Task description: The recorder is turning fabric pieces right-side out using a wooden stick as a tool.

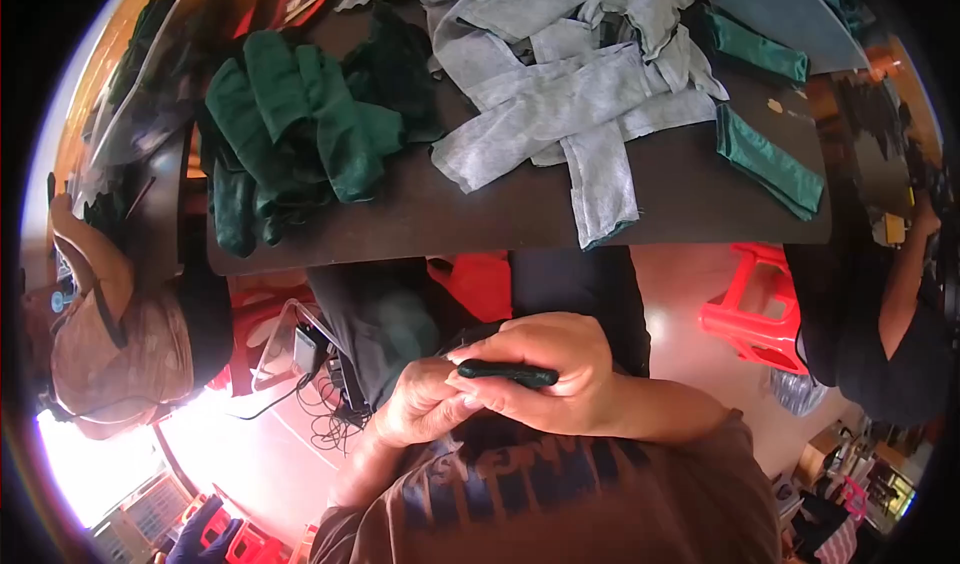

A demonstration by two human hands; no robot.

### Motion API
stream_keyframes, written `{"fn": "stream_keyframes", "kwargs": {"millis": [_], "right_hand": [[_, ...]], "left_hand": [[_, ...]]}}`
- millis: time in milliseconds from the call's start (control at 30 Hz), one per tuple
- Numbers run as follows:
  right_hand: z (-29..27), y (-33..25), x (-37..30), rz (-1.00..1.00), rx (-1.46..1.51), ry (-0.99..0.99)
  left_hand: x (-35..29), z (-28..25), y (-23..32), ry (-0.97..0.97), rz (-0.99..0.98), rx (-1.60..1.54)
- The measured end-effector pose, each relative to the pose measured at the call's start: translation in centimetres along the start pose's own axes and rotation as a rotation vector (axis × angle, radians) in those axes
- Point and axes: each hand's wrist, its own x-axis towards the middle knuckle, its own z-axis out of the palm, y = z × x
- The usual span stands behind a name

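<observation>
Close to my chest, my left hand [425,404] and my right hand [555,359] meet around a narrow dark green piece [508,372]. It looks like folded cloth, with one edge showing between the fingers and thumb of my right hand. My left fingertips pinch its left end; the rest is covered by my hands. On the table beyond lies a pile of green velvet-like fabric pouches [290,114]. To its right is a heap of pale grey fabric tubes [560,104], one showing a green edge at its open end. Two flat shiny green strips [770,162] rest at the right.
The dark brown table [400,234] ends just past my knees. A person [125,334] sits at left, another [870,324] at right. Red plastic stools [755,309] stand on the floor. Tangled black cables [340,414] lie beside my left leg.
</observation>
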Motion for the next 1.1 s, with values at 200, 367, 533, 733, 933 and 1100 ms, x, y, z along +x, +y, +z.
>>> {"fn": "stream_keyframes", "kwargs": {"millis": [200, 367, 533, 733, 933, 1100], "right_hand": [[-1.0, -0.7, 0.2, -0.053, -0.102, 0.076], [0.1, -0.4, -0.2, 0.008, -0.069, 0.084], [0.8, 0.4, -0.3, 0.049, -0.011, 0.110], [-0.2, -0.3, 0.0, 0.047, -0.035, 0.043], [-0.3, -0.1, -0.1, 0.002, -0.042, 0.082], [0.2, -0.1, -0.5, 0.054, 0.022, 0.150]], "left_hand": [[-0.9, -0.4, 0.1, -0.053, -0.090, -0.034], [-0.1, -0.1, 1.1, 0.055, -0.108, -0.024], [-0.4, 0.1, -0.1, 0.056, -0.048, 0.002], [-0.3, -0.1, 0.5, 0.077, -0.081, -0.047], [-1.0, -0.2, 0.1, 0.093, -0.166, -0.159], [-0.8, 0.2, 0.2, 0.132, -0.220, -0.250]]}}
